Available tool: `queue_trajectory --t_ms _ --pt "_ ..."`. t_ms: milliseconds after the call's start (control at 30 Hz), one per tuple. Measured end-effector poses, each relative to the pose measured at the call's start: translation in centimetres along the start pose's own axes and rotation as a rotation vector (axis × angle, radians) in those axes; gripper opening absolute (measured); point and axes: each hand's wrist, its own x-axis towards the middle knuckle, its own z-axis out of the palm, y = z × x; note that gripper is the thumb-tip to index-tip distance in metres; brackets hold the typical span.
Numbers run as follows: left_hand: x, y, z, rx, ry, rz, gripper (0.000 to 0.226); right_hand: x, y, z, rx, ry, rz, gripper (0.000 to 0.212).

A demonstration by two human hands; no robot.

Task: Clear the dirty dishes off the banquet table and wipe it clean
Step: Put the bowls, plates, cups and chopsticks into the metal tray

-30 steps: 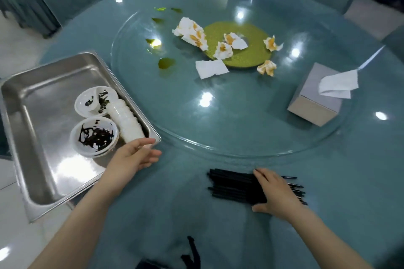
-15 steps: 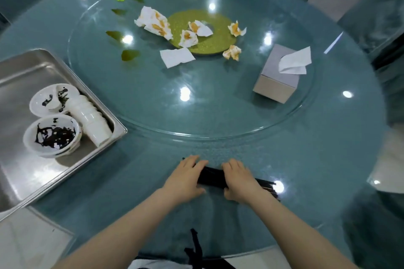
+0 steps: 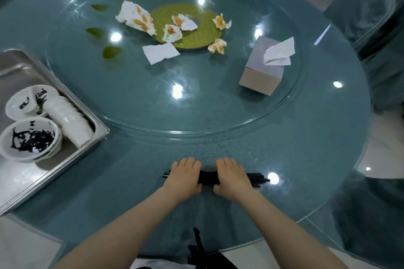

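A bundle of black chopsticks (image 3: pixel 207 178) lies on the blue glass table (image 3: pixel 306 159) near its front edge. My left hand (image 3: pixel 184 176) grips the bundle's left part and my right hand (image 3: pixel 231 178) grips its right part, fingers curled over the top and thumbs underneath. Chopstick tips stick out on both sides. At the left, a steel tray (image 3: pixel 21 181) holds two dirty white bowls (image 3: pixel 30 140) and a row of stacked white cups (image 3: pixel 71 121). Stained crumpled napkins (image 3: pixel 136 17) lie on the glass turntable (image 3: pixel 153 98).
A round green mat (image 3: pixel 196 35) sits at the turntable's middle, with green leaf scraps (image 3: pixel 112 52) to its left. A grey tissue box (image 3: pixel 262 72) stands on the turntable's right side. Covered chairs (image 3: pixel 367 6) ring the table.
My left hand left the tray's corner and came onto the chopsticks beside my right hand. Both hands have now curled round the bundle. The view shifted right.
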Motion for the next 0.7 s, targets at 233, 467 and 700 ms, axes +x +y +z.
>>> queue_trajectory --t_ms 233,467,700 --pt "1.0 -0.5 0.3 -0.110 -0.195 -0.084 0.045 -0.1 1.9 -0.8 0.025 -0.032 -0.023 0.039" --pt "1.1 -0.3 -0.3 -0.038 -0.191 -0.037 0.038 -0.8 2.1 -1.0 -0.034 -0.095 -0.073 0.030" --pt "-0.1 -0.3 -0.3 0.038 -0.136 0.034 0.030 -1.4 1.4 -0.4 -0.160 -0.001 -0.081 0.028"
